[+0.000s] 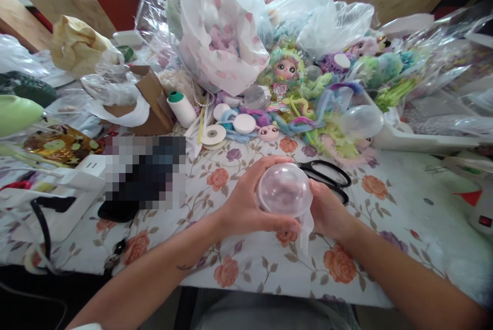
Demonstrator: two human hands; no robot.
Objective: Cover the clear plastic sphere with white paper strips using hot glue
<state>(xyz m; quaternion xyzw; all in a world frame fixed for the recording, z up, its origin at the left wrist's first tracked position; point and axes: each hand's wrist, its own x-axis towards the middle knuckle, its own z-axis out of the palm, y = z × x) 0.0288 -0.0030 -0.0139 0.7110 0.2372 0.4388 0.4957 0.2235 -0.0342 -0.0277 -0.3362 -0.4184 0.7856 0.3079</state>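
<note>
Between my two hands is a clear, shiny plastic ball (285, 190), held just above the flowered tablecloth. My left hand (246, 201) curves round its left side, fingers over the far edge and thumb along the near edge. At its right edge my right hand (327, 207) is closed, with most of its fingers hidden. A translucent strip (306, 232) hangs from the ball beside the right fingers; whether it is tape or film I cannot tell. Black-handled scissors (331, 173) lie just behind my right hand, their blades partly hidden by the ball.
Behind are a doll (285, 68), a doll face (268, 132), another clear ball (362, 121), a ribbon spool (213, 136) and a thread cone (182, 109). Plastic bags (223, 58) crowd the back. A power strip (61, 207) lies left, a glue gun (475, 191) right.
</note>
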